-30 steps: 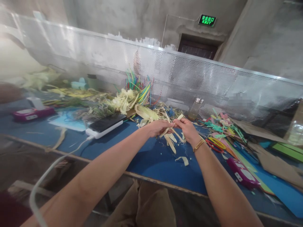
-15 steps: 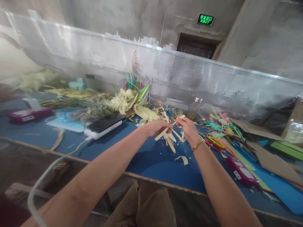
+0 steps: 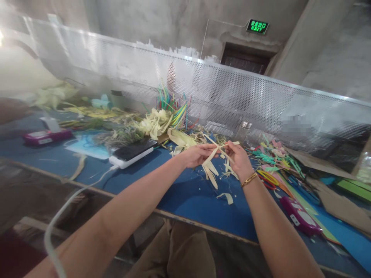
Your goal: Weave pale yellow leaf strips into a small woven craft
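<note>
While your hands meet above the blue worktop point(image 3: 185, 195), pale strips point(image 3: 211, 156) cross between them, just over the surface. Your left hand point(image 3: 197, 155) holds them near the crossing, its fingers stretched out and close together. Your right hand point(image 3: 238, 157) pinches them between thumb and fingers, and one end points out to the right past the thumb. More offcuts point(image 3: 212, 178) lie below your fingers, and a curled scrap point(image 3: 228, 199) sits apart, nearer to you.

The plainest writing you face is on the sign point(image 3: 257, 26) high on the wall: green letters spell EXIT, under a line of Chinese characters. On the mesh point(image 3: 203, 87) behind the worktop, a patch point(image 3: 296, 125) is pixelated, so you cannot read it. Beside your right forearm lies a purple device point(image 3: 301, 217) with white panels; its markings are too small to make out. A similar device point(image 3: 48, 137) stands far to the left, its label also illegible.

Left of your left hand, a phone-like slab point(image 3: 135, 150) shows a black face on a white base, and a white cable point(image 3: 72, 199) runs from it off the worktop's edge. Husks point(image 3: 156, 123) and coloured stems point(image 3: 180, 115) are heaped beyond your hands, with a bottle point(image 3: 242, 132) to their right against the mesh.
</note>
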Demonstrator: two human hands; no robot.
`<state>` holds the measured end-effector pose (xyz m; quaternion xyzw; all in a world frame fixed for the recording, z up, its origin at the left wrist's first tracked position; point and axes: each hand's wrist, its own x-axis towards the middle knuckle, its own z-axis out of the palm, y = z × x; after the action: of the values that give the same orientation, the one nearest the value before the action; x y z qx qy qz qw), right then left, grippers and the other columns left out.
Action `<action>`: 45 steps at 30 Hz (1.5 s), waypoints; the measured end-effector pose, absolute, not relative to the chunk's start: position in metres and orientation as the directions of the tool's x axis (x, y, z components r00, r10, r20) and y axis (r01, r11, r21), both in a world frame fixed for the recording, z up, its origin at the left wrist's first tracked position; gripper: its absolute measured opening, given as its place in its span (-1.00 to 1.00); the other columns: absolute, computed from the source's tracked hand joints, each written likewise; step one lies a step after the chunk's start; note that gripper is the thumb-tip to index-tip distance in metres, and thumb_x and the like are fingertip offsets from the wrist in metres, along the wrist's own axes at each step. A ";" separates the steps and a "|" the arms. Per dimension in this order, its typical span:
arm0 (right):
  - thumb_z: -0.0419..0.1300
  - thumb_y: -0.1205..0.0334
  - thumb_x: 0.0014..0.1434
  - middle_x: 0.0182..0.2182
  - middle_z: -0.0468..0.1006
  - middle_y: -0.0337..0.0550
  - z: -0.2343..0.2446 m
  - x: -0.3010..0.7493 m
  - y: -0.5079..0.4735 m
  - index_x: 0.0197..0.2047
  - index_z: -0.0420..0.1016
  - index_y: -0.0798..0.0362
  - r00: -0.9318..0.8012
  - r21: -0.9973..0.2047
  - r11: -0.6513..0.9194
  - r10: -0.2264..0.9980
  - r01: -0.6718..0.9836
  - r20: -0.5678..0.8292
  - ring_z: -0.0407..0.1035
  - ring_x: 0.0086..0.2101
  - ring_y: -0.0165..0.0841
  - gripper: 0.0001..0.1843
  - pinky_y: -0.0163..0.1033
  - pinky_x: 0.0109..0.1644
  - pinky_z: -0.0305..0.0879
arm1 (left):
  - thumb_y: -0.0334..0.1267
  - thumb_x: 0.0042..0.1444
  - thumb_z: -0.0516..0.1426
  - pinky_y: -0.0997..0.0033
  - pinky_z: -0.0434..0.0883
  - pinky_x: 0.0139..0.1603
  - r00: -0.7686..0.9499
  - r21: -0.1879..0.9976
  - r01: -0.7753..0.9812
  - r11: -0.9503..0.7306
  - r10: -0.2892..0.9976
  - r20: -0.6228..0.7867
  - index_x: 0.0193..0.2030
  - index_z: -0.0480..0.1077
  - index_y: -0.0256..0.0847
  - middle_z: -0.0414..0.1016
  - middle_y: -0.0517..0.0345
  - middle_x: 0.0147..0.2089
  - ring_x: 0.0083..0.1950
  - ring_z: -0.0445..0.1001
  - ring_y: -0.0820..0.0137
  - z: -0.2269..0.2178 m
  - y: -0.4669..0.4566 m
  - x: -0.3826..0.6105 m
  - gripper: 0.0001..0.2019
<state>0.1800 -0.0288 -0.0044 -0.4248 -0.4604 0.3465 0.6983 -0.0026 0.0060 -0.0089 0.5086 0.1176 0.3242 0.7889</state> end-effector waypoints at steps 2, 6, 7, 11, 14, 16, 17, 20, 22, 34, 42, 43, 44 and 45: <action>0.32 -0.02 -0.09 -0.54 0.50 -0.24 -0.004 0.179 -0.030 -0.42 0.45 0.03 0.308 -0.916 0.389 0.887 -0.100 0.343 0.38 -0.50 -0.39 -0.70 -0.24 -0.37 0.33 | -0.50 -0.06 0.20 0.43 0.37 -0.25 0.777 0.882 -0.393 0.260 0.607 0.167 -0.14 0.46 -0.20 0.52 -0.03 -0.07 -0.13 0.50 0.36 -0.011 0.005 -0.002 -0.70; 0.33 -0.02 -0.10 -0.52 0.50 -0.24 -0.003 0.177 -0.030 -0.38 0.46 0.03 0.289 -0.911 0.388 0.896 -0.143 0.336 0.36 -0.50 -0.42 -0.69 -0.27 -0.37 0.35 | -0.39 -0.02 0.22 0.49 0.34 -0.35 0.723 0.881 -0.421 0.217 0.667 0.180 -0.13 0.47 -0.18 0.54 0.01 -0.17 -0.21 0.49 0.41 -0.013 0.004 0.003 -0.73; 0.34 0.00 -0.11 -0.51 0.50 -0.24 -0.003 0.177 -0.030 -0.38 0.46 0.03 0.297 -0.907 0.389 0.895 -0.159 0.332 0.36 -0.49 -0.43 -0.69 -0.28 -0.36 0.35 | -0.39 -0.02 0.23 0.51 0.33 -0.36 0.690 0.874 -0.444 0.199 0.699 0.191 -0.13 0.47 -0.19 0.54 0.03 -0.20 -0.23 0.49 0.44 -0.013 0.004 0.004 -0.74; 0.38 0.06 -0.15 -0.50 0.49 -0.26 -0.003 0.171 -0.031 -0.41 0.48 0.03 0.300 -0.896 0.395 0.896 -0.201 0.328 0.36 -0.47 -0.44 -0.72 -0.30 -0.32 0.34 | -0.47 -0.11 0.27 0.55 0.31 -0.33 0.586 0.836 -0.532 0.131 0.770 0.252 -0.10 0.46 -0.21 0.54 0.09 -0.22 -0.29 0.46 0.53 -0.011 0.003 0.007 -0.63; 0.39 0.09 -0.17 -0.50 0.50 -0.27 -0.004 0.164 -0.033 -0.42 0.48 0.03 0.277 -0.899 0.395 0.900 -0.191 0.337 0.38 -0.45 -0.42 -0.72 -0.28 -0.30 0.34 | -0.50 -0.18 0.29 0.54 0.33 -0.30 0.538 0.818 -0.568 0.096 0.795 0.280 -0.07 0.45 -0.21 0.54 0.13 -0.24 -0.32 0.44 0.56 -0.009 0.004 0.008 -0.56; 0.41 0.10 -0.20 -0.50 0.51 -0.27 -0.003 0.162 -0.035 -0.41 0.47 0.02 0.246 -0.904 0.384 0.910 -0.187 0.335 0.39 -0.44 -0.41 -0.71 -0.27 -0.28 0.34 | -0.43 -0.15 0.30 0.55 0.31 -0.35 0.496 0.812 -0.579 0.076 0.823 0.276 -0.10 0.45 -0.22 0.53 0.14 -0.28 -0.34 0.44 0.56 -0.008 0.006 0.007 -0.61; 0.39 0.05 -0.18 -0.50 0.51 -0.26 -0.001 0.162 -0.037 -0.41 0.47 0.01 0.221 -0.912 0.367 0.919 -0.183 0.326 0.39 -0.42 -0.40 -0.70 -0.26 -0.27 0.34 | -0.38 -0.12 0.30 0.56 0.30 -0.38 0.482 0.816 -0.573 0.070 0.834 0.267 -0.13 0.46 -0.23 0.53 0.14 -0.31 -0.35 0.43 0.56 -0.008 0.007 0.006 -0.65; 0.13 -0.28 -0.01 -0.46 0.52 -0.15 0.005 0.170 -0.043 -0.40 0.48 0.02 0.155 -0.939 0.304 0.947 -0.161 0.280 0.42 -0.38 -0.33 -0.50 -0.20 -0.27 0.35 | -0.21 -0.06 0.28 0.56 0.26 -0.46 0.497 0.859 -0.507 0.077 0.840 0.218 -0.21 0.48 -0.26 0.50 0.14 -0.39 -0.41 0.40 0.56 -0.008 0.011 0.004 -0.74; -0.06 -0.41 0.03 -0.44 0.53 -0.09 0.009 0.175 -0.045 -0.36 0.51 0.04 0.151 -0.948 0.273 0.957 -0.163 0.249 0.42 -0.38 -0.31 -0.32 -0.19 -0.29 0.36 | -0.15 -0.05 0.27 0.55 0.25 -0.48 0.543 0.895 -0.435 0.095 0.821 0.176 -0.25 0.50 -0.26 0.50 0.12 -0.41 -0.45 0.37 0.56 -0.008 0.011 0.002 -0.74; 0.37 -0.01 -0.18 -0.55 0.51 -0.27 -0.005 0.166 -0.040 -0.44 0.50 0.05 0.093 -0.968 0.252 0.964 0.004 0.251 0.35 -0.53 -0.39 -0.67 -0.22 -0.38 0.30 | -0.17 -0.08 0.28 0.50 0.26 -0.49 0.683 0.967 -0.221 0.126 0.728 0.062 -0.45 0.50 -0.27 0.44 0.09 -0.49 -0.48 0.34 0.52 -0.009 0.006 0.002 -0.82; 0.38 -0.01 -0.22 -0.54 0.50 -0.24 -0.002 0.162 -0.041 -0.45 0.53 0.08 0.243 -0.932 0.337 0.901 0.132 0.360 0.31 -0.51 -0.42 -0.65 -0.25 -0.36 0.25 | -0.29 -0.07 0.21 0.51 0.18 -0.54 0.713 0.973 -0.186 0.139 0.700 0.036 -0.50 0.42 -0.26 0.36 0.14 -0.55 -0.51 0.27 0.52 -0.009 0.010 0.002 -0.91; 0.38 -0.01 -0.22 -0.54 0.50 -0.24 -0.002 0.162 -0.041 -0.45 0.53 0.08 0.247 -0.931 0.341 0.898 0.133 0.365 0.31 -0.51 -0.42 -0.66 -0.25 -0.36 0.25 | -0.29 -0.07 0.20 0.50 0.18 -0.53 0.722 0.972 -0.186 0.142 0.691 0.038 -0.51 0.41 -0.27 0.36 0.15 -0.55 -0.51 0.27 0.53 -0.009 0.010 0.002 -0.90; 0.38 -0.01 -0.22 -0.54 0.50 -0.25 -0.002 0.163 -0.041 -0.45 0.53 0.08 0.247 -0.929 0.346 0.896 0.133 0.369 0.30 -0.51 -0.42 -0.66 -0.24 -0.35 0.24 | -0.30 -0.07 0.20 0.50 0.18 -0.52 0.729 0.972 -0.187 0.142 0.684 0.040 -0.51 0.40 -0.28 0.36 0.15 -0.55 -0.50 0.27 0.53 -0.009 0.010 0.002 -0.89; 0.38 -0.01 -0.22 -0.54 0.50 -0.25 -0.002 0.163 -0.041 -0.45 0.53 0.07 0.242 -0.927 0.350 0.896 0.133 0.373 0.30 -0.51 -0.42 -0.66 -0.24 -0.35 0.24 | -0.30 -0.07 0.20 0.50 0.18 -0.50 0.734 0.972 -0.186 0.144 0.678 0.040 -0.51 0.40 -0.28 0.36 0.16 -0.54 -0.50 0.27 0.54 -0.009 0.009 0.001 -0.89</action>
<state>0.1632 -0.0412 -0.0021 -0.4811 -0.5344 0.3057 0.6241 0.0013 0.0093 -0.0087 0.5828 0.2110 0.2974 0.7262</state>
